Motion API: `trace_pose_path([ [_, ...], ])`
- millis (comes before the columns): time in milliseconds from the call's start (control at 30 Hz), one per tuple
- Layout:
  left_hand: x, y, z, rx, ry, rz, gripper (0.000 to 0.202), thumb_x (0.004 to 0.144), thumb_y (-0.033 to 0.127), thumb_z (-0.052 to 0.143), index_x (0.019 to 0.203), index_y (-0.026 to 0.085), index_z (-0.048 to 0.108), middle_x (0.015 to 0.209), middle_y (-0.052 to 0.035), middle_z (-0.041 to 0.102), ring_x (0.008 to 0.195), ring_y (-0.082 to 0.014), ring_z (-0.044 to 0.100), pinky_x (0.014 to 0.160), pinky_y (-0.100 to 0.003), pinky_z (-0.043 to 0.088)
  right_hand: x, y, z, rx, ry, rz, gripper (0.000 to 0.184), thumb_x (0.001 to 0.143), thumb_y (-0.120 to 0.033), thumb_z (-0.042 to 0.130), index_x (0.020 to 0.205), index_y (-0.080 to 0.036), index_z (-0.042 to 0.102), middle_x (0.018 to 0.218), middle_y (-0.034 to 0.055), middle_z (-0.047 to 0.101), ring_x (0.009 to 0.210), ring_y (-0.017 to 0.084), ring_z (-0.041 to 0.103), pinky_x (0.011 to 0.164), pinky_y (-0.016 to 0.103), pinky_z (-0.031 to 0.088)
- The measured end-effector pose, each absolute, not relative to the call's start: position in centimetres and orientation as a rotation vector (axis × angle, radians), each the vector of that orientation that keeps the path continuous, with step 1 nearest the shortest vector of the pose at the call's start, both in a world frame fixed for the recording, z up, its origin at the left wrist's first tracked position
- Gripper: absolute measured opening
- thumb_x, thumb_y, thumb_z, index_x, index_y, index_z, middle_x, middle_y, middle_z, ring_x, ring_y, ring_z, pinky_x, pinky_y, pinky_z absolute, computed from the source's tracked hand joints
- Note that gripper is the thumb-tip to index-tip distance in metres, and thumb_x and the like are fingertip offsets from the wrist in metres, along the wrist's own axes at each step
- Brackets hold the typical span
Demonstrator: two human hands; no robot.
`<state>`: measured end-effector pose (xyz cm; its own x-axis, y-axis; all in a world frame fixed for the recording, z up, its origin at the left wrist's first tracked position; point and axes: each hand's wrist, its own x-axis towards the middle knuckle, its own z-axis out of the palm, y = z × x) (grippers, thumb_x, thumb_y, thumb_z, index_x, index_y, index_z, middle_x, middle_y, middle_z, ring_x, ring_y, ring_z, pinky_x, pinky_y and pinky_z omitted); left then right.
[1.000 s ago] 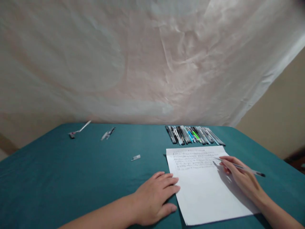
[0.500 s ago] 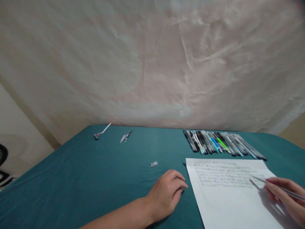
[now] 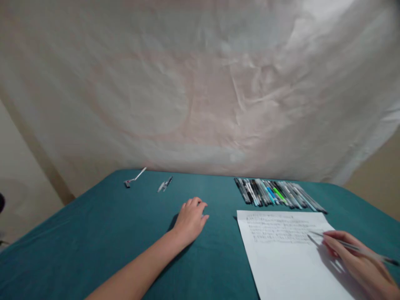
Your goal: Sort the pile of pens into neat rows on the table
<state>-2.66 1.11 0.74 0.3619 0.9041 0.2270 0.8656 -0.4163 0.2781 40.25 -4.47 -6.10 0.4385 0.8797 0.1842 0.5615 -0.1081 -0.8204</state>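
Observation:
My right hand (image 3: 353, 254) is closed around a slim clear pen (image 3: 356, 248) with a dark end, its tip close above the handwriting on a white sheet of paper (image 3: 281, 266). Left of the paper, my left hand (image 3: 190, 221) rests low on the cloth, thumb and fingers curled round a small clear pen cap (image 3: 202, 216). Most of the cap is hidden by the hand. Several lines of dark writing fill the upper part of the sheet.
A row of several pens (image 3: 275, 193), with one green and one blue among them, lies behind the paper. Small clear pen pieces (image 3: 165, 184) and a white-handled razor (image 3: 134, 180) lie at the back left. A green cloth (image 3: 93, 233) covers the table; a pale sheet (image 3: 203, 91) hangs behind.
My left hand has moved left and away from me, from beside the paper onto the clear cap. The view has shifted slightly; my right hand still holds the pen over the writing.

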Motion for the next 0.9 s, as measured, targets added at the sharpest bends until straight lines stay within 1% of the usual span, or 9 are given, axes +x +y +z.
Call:
trace_pose_path([
  [233,-4.8,1.8,-0.6,2.513,1.519,0.467,0.02,0.08,0.019,0.04,0.088,0.02,0.059,0.089,-0.0047,0.054,0.086,-0.0164,0.051,0.076,-0.027,0.036,36.4,-5.7,-1.9,-1.589,-1.287,0.702,0.03,0.072,-0.046,0.051,0.076,-0.017,0.058,0.056,0.0007,0.055,0.052,0.015,0.051,0.05,0.025,0.041],
  [333,-4.4,1.9,-0.7,2.424,1.475,0.603,0.02,0.078,0.018,0.043,0.088,0.02,0.06,0.087,-0.0046,0.055,0.081,-0.0158,0.053,0.074,-0.026,0.037,32.8,-6.2,0.0,-1.504,-1.443,0.834,0.032,0.078,-0.046,0.044,0.081,-0.016,0.056,0.058,0.0006,0.055,0.06,0.015,0.054,0.055,0.025,0.042],
  [433,-3.1,1.6,0.0,2.219,1.336,0.839,0.021,0.078,0.024,0.044,0.09,0.02,0.061,0.088,-0.0049,0.058,0.083,-0.0162,0.053,0.077,-0.027,0.038,28.0,-6.1,1.6,-1.363,-1.61,0.878,0.031,0.082,-0.044,0.038,0.085,-0.016,0.053,0.065,0.0007,0.055,0.057,0.013,0.053,0.054,0.024,0.042],
  [500,-1.9,1.3,0.4,1.997,1.248,0.958,0.022,0.077,0.029,0.046,0.089,0.019,0.062,0.088,-0.0054,0.06,0.083,-0.0169,0.054,0.076,-0.027,0.039,24.7,-5.8,2.1,-1.297,-1.697,0.81,0.028,0.084,-0.04,0.037,0.083,-0.017,0.051,0.062,-0.001,0.052,0.053,0.011,0.05,0.05,0.023,0.04],
  [567,-0.7,0.9,0.3,1.748,1.183,1.048,0.025,0.075,0.034,0.05,0.088,0.017,0.062,0.086,-0.0059,0.062,0.08,-0.0171,0.055,0.073,-0.026,0.04,21.7,-5.5,2.2,-1.238,-1.788,0.669,0.022,0.084,-0.036,0.039,0.081,-0.018,0.051,0.063,-0.0012,0.051,0.054,0.011,0.048,0.052,0.023,0.039],
  [633,0.1,0.6,-0.4,1.523,1.142,1.128,0.028,0.073,0.036,0.054,0.088,0.015,0.062,0.084,-0.006,0.063,0.077,-0.0161,0.056,0.071,-0.025,0.041,19.4,-5.3,1.8,-1.153,-1.86,0.516,0.016,0.084,-0.03,0.04,0.082,-0.019,0.052,0.067,-0.0001,0.053,0.06,0.012,0.049,0.058,0.024,0.04],
  [700,0.5,0.5,-1.3,1.325,1.114,1.199,0.03,0.07,0.037,0.058,0.088,0.014,0.062,0.082,-0.0054,0.063,0.072,-0.0137,0.055,0.065,-0.023,0.041,17.9,-5.4,1.1,-1.075,-1.909,0.412,0.015,0.083,-0.024,0.041,0.091,-0.02,0.052,0.078,0.0025,0.054,0.07,0.013,0.052,0.064,0.025,0.041],
  [800,0.3,0.5,-2.5,1.045,1.013,1.276,0.029,0.066,0.035,0.064,0.085,0.014,0.062,0.074,-0.0022,0.061,0.062,-0.0087,0.052,0.06,-0.02,0.04,17.2,-6.0,-0.1,-0.988,-2.017,0.334,0.031,0.079,-0.02,0.044,0.11,-0.019,0.046,0.098,0.0074,0.052,0.083,0.016,0.052,0.072,0.028,0.042],
  [900,-0.1,0.6,-2.9,0.828,0.883,1.317,0.025,0.063,0.03,0.068,0.08,0.013,0.06,0.07,0.0003,0.059,0.061,-0.006,0.052,0.064,-0.019,0.042,17.4,-6.8,-0.8,-0.901,-2.191,0.262,0.046,0.077,-0.019,0.045,0.122,-0.018,0.037,0.11,0.0106,0.048,0.091,0.018,0.052,0.077,0.03,0.043],
])
